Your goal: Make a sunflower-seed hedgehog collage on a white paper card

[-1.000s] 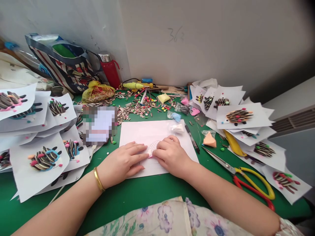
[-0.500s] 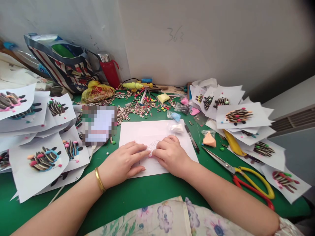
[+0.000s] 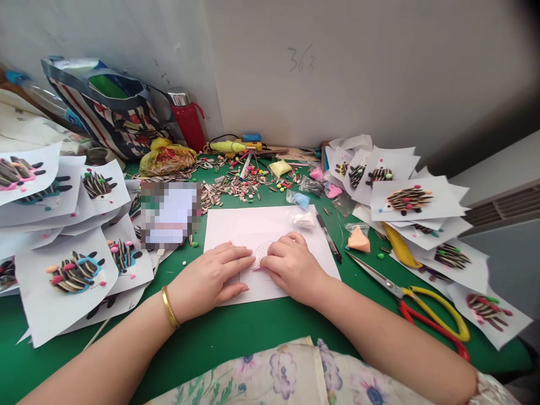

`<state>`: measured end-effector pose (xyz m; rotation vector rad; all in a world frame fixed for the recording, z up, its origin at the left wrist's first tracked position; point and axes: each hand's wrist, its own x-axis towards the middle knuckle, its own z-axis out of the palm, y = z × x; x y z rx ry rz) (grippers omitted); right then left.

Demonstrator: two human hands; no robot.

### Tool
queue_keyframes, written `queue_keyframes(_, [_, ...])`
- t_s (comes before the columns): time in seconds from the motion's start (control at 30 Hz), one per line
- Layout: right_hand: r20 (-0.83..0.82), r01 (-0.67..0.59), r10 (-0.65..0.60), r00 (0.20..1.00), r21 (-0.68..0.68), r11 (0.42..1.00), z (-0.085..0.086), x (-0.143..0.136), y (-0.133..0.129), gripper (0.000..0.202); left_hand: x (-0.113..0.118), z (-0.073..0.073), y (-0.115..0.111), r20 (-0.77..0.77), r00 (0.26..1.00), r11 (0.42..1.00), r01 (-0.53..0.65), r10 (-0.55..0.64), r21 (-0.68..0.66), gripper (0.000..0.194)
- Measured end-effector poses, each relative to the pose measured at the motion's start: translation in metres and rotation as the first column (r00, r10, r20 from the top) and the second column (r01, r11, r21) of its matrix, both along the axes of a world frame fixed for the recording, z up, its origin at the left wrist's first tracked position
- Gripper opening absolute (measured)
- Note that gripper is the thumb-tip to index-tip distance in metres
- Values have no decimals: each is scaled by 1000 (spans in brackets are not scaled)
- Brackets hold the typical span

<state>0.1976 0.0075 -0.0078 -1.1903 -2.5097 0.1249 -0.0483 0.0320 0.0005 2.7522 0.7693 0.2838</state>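
Observation:
A large sheet of white paper [image 3: 230, 222] lies in front of me, with a smaller white sheet on it that bears a scaly, rounded line drawing [image 3: 263, 248]. My left hand [image 3: 217, 275] rests flat on the paper, fingers stretched out, to the left of the drawing. With fingers curled, my right hand [image 3: 293, 267] presses at the drawing's lower edge. A thin bit of pink clay [image 3: 257, 269] shows at its thumb and index fingertips. How much clay is under those fingers is hidden. A bagged lump of white clay [image 3: 302, 220] sits on the large sheet's upper right.
Scissors [image 3: 394, 287] and a black pen [image 3: 329, 237] lie to the right, near orange clay [image 3: 358, 239]. Papers with seed hedgehogs are stacked left [image 3: 37, 304] and right [image 3: 417, 197]. Loose sunflower seeds [image 3: 230, 188], a phone [image 3: 171, 216] and a red flask [image 3: 188, 124] stand farther back.
The right fingertips have shifted very slightly left along the drawing's lower edge, and the pink clay shows a little differently there. The left hand stays nearly still.

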Motion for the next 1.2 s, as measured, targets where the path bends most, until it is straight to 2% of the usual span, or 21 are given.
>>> queue_keyframes(0.3, [30, 34, -37, 999, 87, 996, -1, -7, 0, 16, 0, 0, 1, -15, 1000, 1000, 9, -8, 2, 43])
queue_keyframes(0.5, [4, -27, 27, 1000, 49, 998, 0, -2, 0, 16, -1, -1, 1, -30, 999, 999, 28, -27, 25, 45])
queue_keyframes(0.67, [3, -24, 24, 1000, 31, 999, 0, 1, 1, 15, 0, 0, 1, -26, 999, 999, 26, -26, 35, 39])
queue_keyframes(0.87, [-5, -23, 24, 1000, 21, 1000, 1, 1, 2, 14, 1, -1, -1, -9, 999, 997, 39, -39, 60, 44])
queue_keyframes(1.07, [-8, -24, 25, 1000, 18, 1000, 0, 1, 2, 13, 3, 0, -2, -2, 1000, 996, 27, -27, 83, 37])
queue_keyframes(1.2, [-11, -23, 23, 1000, 11, 1000, 0, 2, 2, 15, 3, 1, -3, -24, 999, 997, 26, -24, 75, 47])
